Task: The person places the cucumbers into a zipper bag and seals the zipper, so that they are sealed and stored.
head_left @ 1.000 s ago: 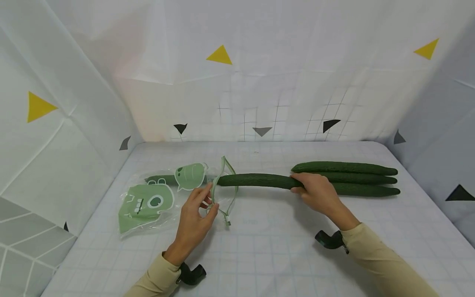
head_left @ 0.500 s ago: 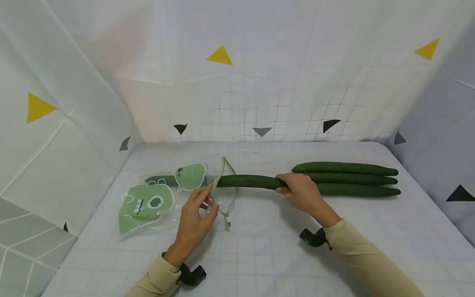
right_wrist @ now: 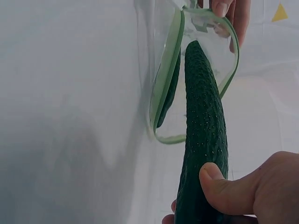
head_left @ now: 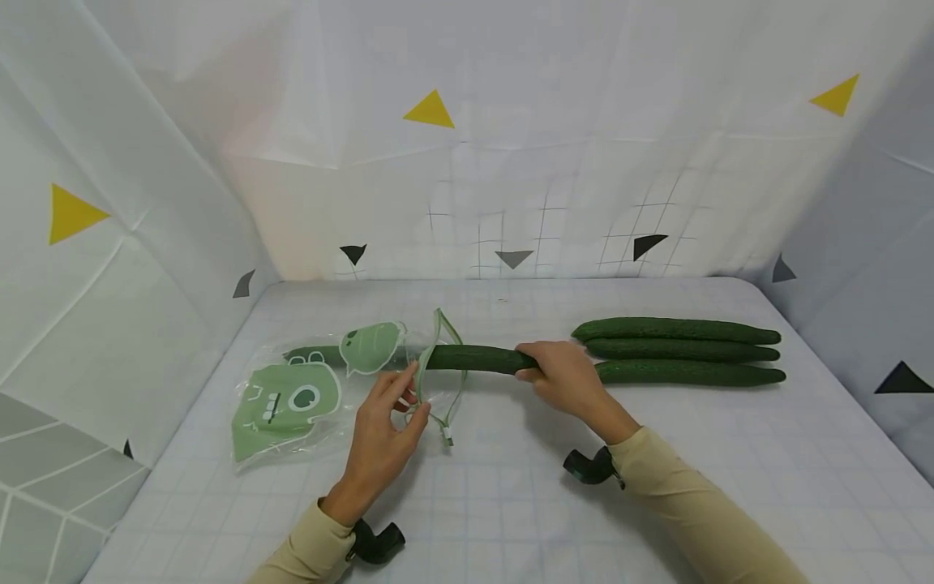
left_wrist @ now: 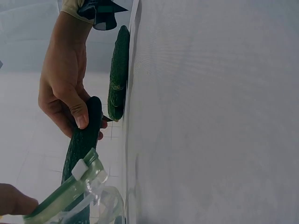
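My right hand point(head_left: 565, 377) grips a long dark green cucumber point(head_left: 477, 357) near its right end. The cucumber's far end passes through the mouth of a clear zip bag point(head_left: 288, 405) with green monster prints. In the right wrist view, the cucumber's tip point(right_wrist: 195, 51) lies within the green-edged mouth. Another cucumber point(right_wrist: 170, 95) shows low inside the bag there. My left hand point(head_left: 387, 434) pinches the near side of the bag's rim between fingers and thumb, holding the mouth apart. A white zip slider point(left_wrist: 80, 169) sits on that green rim.
Three more cucumbers point(head_left: 679, 330) lie side by side on the right of the white gridded table point(head_left: 496, 519). White sheets point(head_left: 584, 97) with yellow and dark triangles wall the table at the back and sides. A black wrist camera point(head_left: 591, 466) sits by each sleeve.
My right hand has moved left with the cucumber, sliding more of it into the bag. The left hand and the bag have stayed almost still.
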Action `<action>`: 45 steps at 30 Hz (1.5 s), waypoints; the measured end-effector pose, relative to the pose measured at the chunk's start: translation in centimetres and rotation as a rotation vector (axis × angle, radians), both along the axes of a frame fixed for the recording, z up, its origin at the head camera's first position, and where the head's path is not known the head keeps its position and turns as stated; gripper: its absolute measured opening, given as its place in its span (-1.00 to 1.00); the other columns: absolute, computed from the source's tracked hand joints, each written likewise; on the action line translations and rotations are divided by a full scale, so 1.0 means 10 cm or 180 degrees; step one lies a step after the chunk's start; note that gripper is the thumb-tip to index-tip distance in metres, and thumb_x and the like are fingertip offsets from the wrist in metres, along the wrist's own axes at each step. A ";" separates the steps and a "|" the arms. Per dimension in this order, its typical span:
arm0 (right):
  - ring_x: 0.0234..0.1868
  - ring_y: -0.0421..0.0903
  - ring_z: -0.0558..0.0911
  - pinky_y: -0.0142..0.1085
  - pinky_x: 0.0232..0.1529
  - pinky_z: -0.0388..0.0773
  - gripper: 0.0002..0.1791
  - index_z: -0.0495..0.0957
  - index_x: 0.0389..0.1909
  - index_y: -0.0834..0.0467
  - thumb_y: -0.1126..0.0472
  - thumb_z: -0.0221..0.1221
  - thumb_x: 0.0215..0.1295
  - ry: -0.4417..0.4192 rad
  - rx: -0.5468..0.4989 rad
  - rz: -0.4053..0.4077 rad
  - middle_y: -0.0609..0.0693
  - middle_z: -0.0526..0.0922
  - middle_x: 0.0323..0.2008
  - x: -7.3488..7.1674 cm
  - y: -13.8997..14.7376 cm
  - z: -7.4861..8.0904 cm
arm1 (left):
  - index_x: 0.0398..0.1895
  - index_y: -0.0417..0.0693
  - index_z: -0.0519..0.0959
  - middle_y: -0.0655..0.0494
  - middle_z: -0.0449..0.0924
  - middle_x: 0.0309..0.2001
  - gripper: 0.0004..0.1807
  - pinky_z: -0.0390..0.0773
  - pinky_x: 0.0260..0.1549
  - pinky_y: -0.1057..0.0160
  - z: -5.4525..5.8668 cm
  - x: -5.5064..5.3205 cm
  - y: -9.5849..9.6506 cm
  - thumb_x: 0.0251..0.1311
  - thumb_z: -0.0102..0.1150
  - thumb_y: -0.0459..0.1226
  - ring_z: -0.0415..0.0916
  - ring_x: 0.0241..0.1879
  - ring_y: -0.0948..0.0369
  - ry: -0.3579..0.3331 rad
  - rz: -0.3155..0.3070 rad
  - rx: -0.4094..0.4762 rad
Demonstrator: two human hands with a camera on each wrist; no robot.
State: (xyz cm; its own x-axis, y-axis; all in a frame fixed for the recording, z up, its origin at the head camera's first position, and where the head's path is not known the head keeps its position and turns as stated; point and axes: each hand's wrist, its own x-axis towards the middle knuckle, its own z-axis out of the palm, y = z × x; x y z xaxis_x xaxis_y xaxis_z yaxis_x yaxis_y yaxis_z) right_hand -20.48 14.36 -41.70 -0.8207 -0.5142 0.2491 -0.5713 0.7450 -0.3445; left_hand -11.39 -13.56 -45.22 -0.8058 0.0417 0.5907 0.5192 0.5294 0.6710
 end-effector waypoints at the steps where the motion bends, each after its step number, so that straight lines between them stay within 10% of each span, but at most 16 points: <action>1: -0.07 0.16 0.73 0.05 -0.05 0.66 -0.58 0.67 0.17 0.32 0.20 0.37 0.37 -0.0027 -0.0018 0.0011 0.20 0.73 0.03 0.00 -0.02 0.01 | 0.39 -0.31 0.49 -0.03 0.53 -0.09 -0.34 0.66 -0.22 0.10 0.00 0.00 0.00 0.18 0.42 -0.53 0.57 -0.18 0.12 0.0003 0.0001 -0.0006; 13: -0.41 -0.14 0.60 -0.20 -0.36 0.53 -0.66 0.73 0.09 0.20 0.17 0.39 0.36 -0.0172 -0.0141 0.0116 0.05 0.77 -0.13 -0.06 -0.27 0.01 | 0.39 -0.29 0.50 -0.02 0.53 -0.09 -0.35 0.66 -0.21 0.11 0.01 0.00 0.00 0.19 0.41 -0.53 0.56 -0.17 0.14 0.0004 0.0004 0.0017; 21: -0.15 0.02 0.73 -0.08 -0.17 0.64 -0.64 0.72 0.12 0.20 0.17 0.40 0.35 -0.0178 0.0120 0.0033 0.08 0.76 -0.04 -0.14 -0.43 -0.11 | 0.39 -0.31 0.50 0.00 0.52 -0.12 -0.35 0.65 -0.22 0.10 0.00 0.00 0.02 0.18 0.41 -0.54 0.56 -0.19 0.12 0.0035 -0.0004 0.0000; 40: -0.37 -0.11 0.62 -0.14 -0.31 0.57 -0.86 0.73 -0.19 0.09 0.22 0.46 0.26 -0.0050 0.0052 0.0040 -0.05 0.74 -0.31 -0.18 -0.70 -0.26 | 0.40 -0.29 0.50 0.02 0.52 -0.11 -0.34 0.65 -0.22 0.10 0.00 0.01 0.01 0.19 0.39 -0.55 0.55 -0.19 0.15 -0.0007 -0.0016 0.0001; 45: -0.16 -0.04 0.68 -0.08 -0.15 0.62 -0.71 0.75 -0.01 0.11 0.19 0.47 0.27 -0.0323 0.0028 0.0086 0.00 0.76 -0.13 -0.18 -0.64 -0.24 | 0.39 -0.29 0.50 0.01 0.52 -0.12 -0.34 0.64 -0.23 0.10 0.00 0.00 0.01 0.17 0.37 -0.58 0.55 -0.19 0.15 -0.0006 0.0001 -0.0005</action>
